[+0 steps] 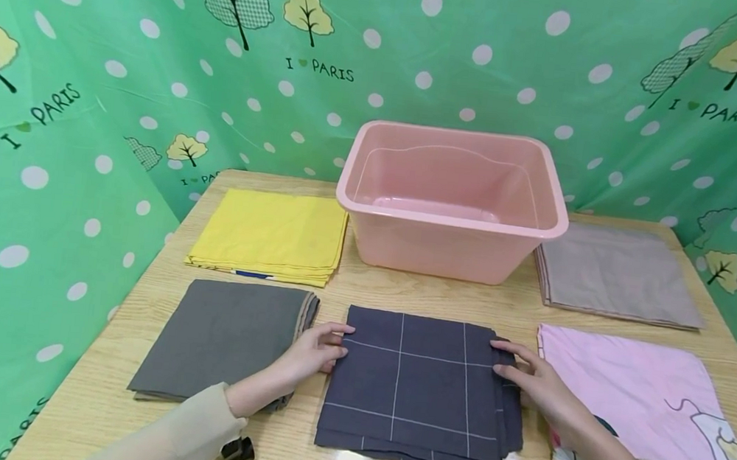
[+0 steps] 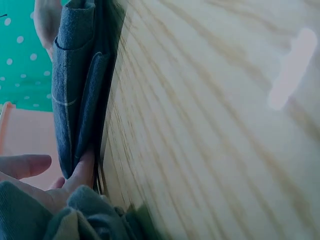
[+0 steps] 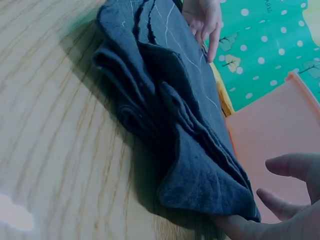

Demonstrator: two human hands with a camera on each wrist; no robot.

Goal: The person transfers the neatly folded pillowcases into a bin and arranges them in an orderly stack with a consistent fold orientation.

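Observation:
A folded dark navy cloth with thin white grid lines (image 1: 417,383) lies flat at the middle of the table, its layers stacked unevenly at the front and right edges. My left hand (image 1: 315,351) touches its left edge, fingers loosely bent. On the other side, my right hand (image 1: 537,379) rests at the right edge, where a lower layer sticks out. The right wrist view shows one finger (image 3: 235,226) beneath the cloth's corner, with thumb and other finger apart. In the left wrist view, a finger (image 2: 85,167) touches the end of the folded cloth (image 2: 70,95).
A pink plastic tub (image 1: 433,247) stands behind the cloth. Folded cloths lie around: yellow (image 1: 275,232) back left, dark grey (image 1: 225,335) front left, light grey (image 1: 617,272) back right, pink printed (image 1: 639,397) front right. A green dotted curtain (image 1: 426,50) surrounds the wooden table (image 1: 91,411).

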